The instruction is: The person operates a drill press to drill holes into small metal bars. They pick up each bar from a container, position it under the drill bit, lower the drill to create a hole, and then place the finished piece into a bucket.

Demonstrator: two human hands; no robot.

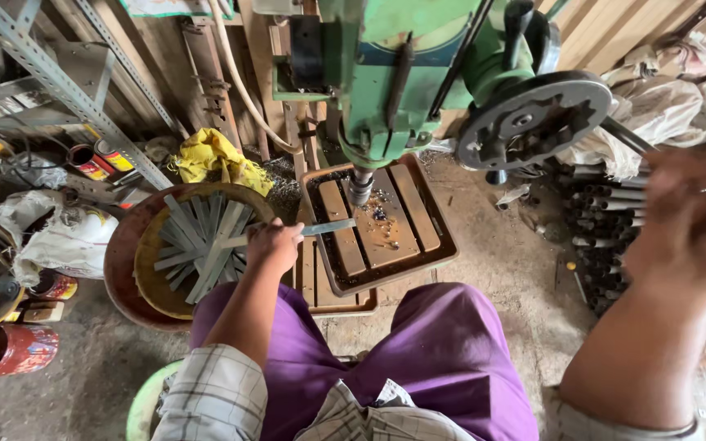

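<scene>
The green drill press [394, 82] stands at twelve o'clock over its wooden table [386, 220]. At nine o'clock a basin [124, 253] holds metal strips [198, 245]. The left hand [273, 245] pinches one strip [328, 228] under the chuck; the right hand [692, 216], at three o'clock, is blurred, grip unclear.
</scene>
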